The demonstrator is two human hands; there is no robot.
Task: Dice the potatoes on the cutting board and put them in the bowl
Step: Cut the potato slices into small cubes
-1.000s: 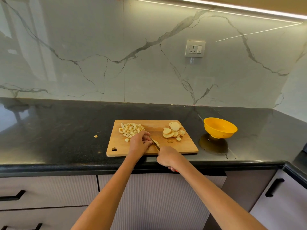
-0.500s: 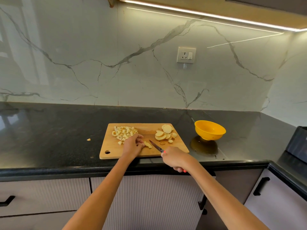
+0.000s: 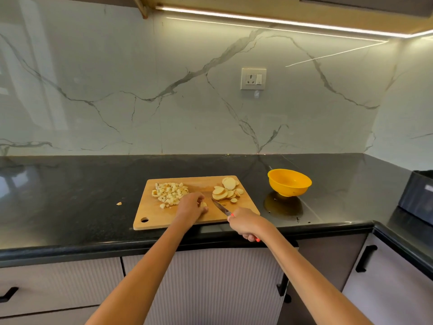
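Observation:
A wooden cutting board [image 3: 154,215] lies on the black counter. A pile of diced potato [image 3: 170,193] sits at its back left, and round potato slices [image 3: 225,190] lie at its back right. My left hand [image 3: 191,205] rests on the board's middle, its fingers curled over a small potato piece [image 3: 203,204]. My right hand [image 3: 244,225] grips the red handle of a knife [image 3: 221,208], whose blade points toward the left hand just above the board. The yellow bowl [image 3: 289,182] stands to the right of the board and looks empty.
A stray potato bit [image 3: 119,203] lies on the black counter [image 3: 70,195] left of the board. A dark appliance [image 3: 418,195] sits at the far right. A wall socket [image 3: 253,79] is on the marble backsplash. Drawers with black handles run below the counter edge.
The knife has drawn back to the right, off the potato piece. The left hand has stayed on that piece. My view has tilted up and shifted.

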